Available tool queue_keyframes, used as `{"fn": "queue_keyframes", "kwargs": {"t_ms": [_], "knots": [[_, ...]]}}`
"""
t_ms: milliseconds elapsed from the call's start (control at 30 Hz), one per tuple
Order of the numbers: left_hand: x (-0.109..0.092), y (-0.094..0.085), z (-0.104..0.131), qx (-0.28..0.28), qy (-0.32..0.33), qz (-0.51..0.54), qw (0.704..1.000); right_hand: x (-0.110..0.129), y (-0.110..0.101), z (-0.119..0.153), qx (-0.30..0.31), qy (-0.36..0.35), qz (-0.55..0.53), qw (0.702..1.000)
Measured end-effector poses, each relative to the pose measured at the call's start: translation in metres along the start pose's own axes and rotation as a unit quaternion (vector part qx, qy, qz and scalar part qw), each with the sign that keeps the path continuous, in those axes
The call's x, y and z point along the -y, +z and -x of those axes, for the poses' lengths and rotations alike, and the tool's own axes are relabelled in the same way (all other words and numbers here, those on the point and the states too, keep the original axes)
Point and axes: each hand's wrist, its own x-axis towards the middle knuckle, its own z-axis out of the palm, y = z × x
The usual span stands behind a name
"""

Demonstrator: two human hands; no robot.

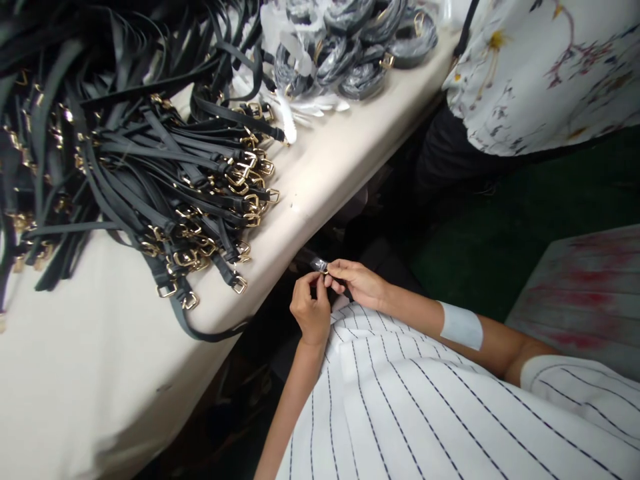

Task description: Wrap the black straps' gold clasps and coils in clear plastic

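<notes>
Beside the table edge, low in front of my body, both hands meet at the end of a dark belt (318, 264) with a shiny, clear wrapping and a small gold glint. My left hand (311, 308) pinches at it with thumb and forefinger from the near side. From the right, my right hand (364, 283) is closed on the same end, its fingers curled beneath. Most of this belt is hidden in the shadow under the table edge. On the table lies a big heap of black belts (170, 153) with gold buckles (245, 167).
Several coiled belts (345, 57) in clear wrap sit at the table's far end, by white strips (320, 105). The cream-covered table (280, 233) has a rounded edge. A person in a flowered top (545, 67) stands at upper right. A red-stained pale surface (585, 293) is at right.
</notes>
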Motion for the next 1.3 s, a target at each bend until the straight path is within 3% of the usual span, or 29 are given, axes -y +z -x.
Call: {"fn": "queue_keyframes", "kwargs": {"t_ms": [167, 233, 333, 433, 567, 667, 733, 833, 900, 933, 1067, 1167, 1300], "knots": [[0.011, 0.002, -0.011, 0.015, -0.156, 0.073, 0.985, -0.006, 0.004, -0.011, -0.015, 0.062, -0.043, 0.997], [0.019, 0.008, -0.014, 0.018, -0.218, 0.111, 0.970, -0.010, 0.002, -0.016, -0.032, 0.037, -0.002, 0.999], [0.030, 0.022, -0.014, 0.053, -0.286, 0.178, 0.940, -0.013, -0.006, -0.020, -0.044, -0.075, 0.166, 0.982], [0.030, 0.028, -0.008, 0.101, -0.289, 0.217, 0.927, -0.012, -0.012, -0.016, -0.060, -0.176, 0.382, 0.905], [0.019, 0.023, -0.001, 0.101, -0.240, 0.179, 0.949, -0.007, -0.012, -0.008, -0.115, -0.221, 0.623, 0.741], [0.011, 0.018, 0.000, 0.080, -0.180, 0.123, 0.973, -0.003, -0.010, -0.006, -0.146, -0.208, 0.682, 0.686], [0.007, 0.015, -0.002, 0.063, -0.144, 0.091, 0.983, 0.001, -0.011, -0.007, -0.163, -0.194, 0.664, 0.703], [0.003, 0.012, -0.005, 0.046, -0.118, 0.064, 0.990, 0.009, -0.014, -0.005, -0.132, -0.149, 0.558, 0.806], [0.000, 0.011, -0.006, 0.046, -0.111, 0.057, 0.991, 0.014, -0.017, -0.001, -0.099, -0.140, 0.503, 0.847], [-0.002, 0.011, -0.005, 0.049, -0.106, 0.056, 0.992, 0.015, -0.017, 0.001, -0.094, -0.149, 0.505, 0.845], [-0.013, 0.013, -0.002, 0.081, -0.070, 0.061, 0.992, 0.018, -0.013, 0.004, -0.104, -0.175, 0.591, 0.780], [-0.014, 0.009, -0.005, 0.086, -0.068, 0.069, 0.992, 0.026, -0.012, 0.005, -0.074, -0.149, 0.593, 0.788], [0.006, -0.006, -0.015, 0.001, -0.146, 0.057, 0.988, 0.055, -0.020, 0.025, 0.016, -0.092, 0.606, 0.790]]}}
